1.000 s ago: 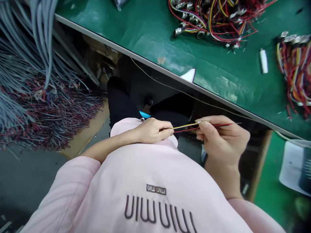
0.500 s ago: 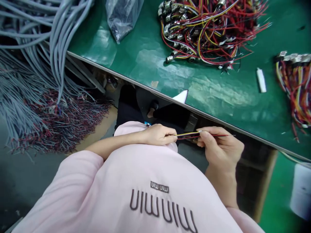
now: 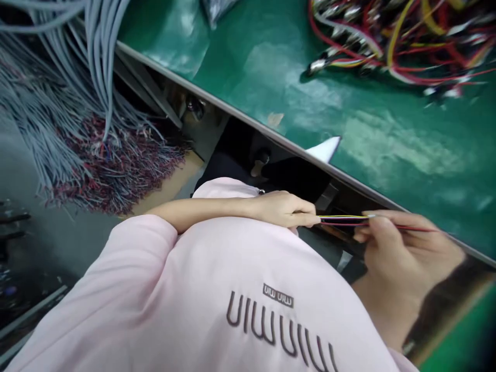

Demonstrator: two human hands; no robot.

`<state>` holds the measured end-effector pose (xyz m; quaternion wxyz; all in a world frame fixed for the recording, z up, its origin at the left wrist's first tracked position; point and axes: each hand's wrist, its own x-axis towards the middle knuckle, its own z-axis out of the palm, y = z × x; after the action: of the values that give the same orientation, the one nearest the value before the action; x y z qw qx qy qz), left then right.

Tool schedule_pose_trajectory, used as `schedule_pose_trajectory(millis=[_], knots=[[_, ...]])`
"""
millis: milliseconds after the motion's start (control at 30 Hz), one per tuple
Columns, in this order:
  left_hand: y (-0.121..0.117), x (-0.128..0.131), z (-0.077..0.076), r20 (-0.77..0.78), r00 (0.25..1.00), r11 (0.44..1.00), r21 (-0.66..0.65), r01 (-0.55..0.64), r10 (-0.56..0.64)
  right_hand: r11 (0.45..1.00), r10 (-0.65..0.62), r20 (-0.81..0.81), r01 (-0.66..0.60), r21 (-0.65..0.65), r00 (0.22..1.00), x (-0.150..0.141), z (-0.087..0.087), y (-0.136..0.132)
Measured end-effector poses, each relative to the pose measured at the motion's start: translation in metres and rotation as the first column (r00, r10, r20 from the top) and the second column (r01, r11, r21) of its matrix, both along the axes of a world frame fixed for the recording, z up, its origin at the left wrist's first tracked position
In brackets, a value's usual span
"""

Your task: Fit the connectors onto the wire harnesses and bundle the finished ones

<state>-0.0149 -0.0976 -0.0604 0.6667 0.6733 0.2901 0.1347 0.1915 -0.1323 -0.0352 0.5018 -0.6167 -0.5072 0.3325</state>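
Observation:
My left hand is closed in a pinch on one end of a thin bundle of coloured wires, just above my pink shirt. My right hand is closed on the same wires further right, thumb pressed on top; red wire ends stick out past its fingers. Yellow, black and red strands stretch taut between the two hands. Both hands sit below the front edge of the green worktable. The right hand is blurred by motion.
A tangled heap of red, yellow and black wire harnesses with metal connectors lies on the table at the upper right. Grey cables hang at the left, their stripped ends fanned out. A white paper corner sticks over the table edge.
The view has swung to the right and tilted. Both hands keep hold of the wires, the right hand a little further from the left along them.

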Motion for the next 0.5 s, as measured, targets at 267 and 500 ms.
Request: schedule_pose_trajectory(millis=[267,500], knots=[[-0.012,-0.003,-0.019,0.106,0.985,0.991,-0.032,-0.134,0.136,0.999,0.05,0.038,-0.05,-0.001,0.998,-0.014,0.004,0.01],[-0.013,-0.008,-0.016,0.121,0.978,0.985,-0.053,-0.164,0.17,0.993,0.1,0.093,-0.105,0.054,0.991,-0.019,0.003,0.017]])
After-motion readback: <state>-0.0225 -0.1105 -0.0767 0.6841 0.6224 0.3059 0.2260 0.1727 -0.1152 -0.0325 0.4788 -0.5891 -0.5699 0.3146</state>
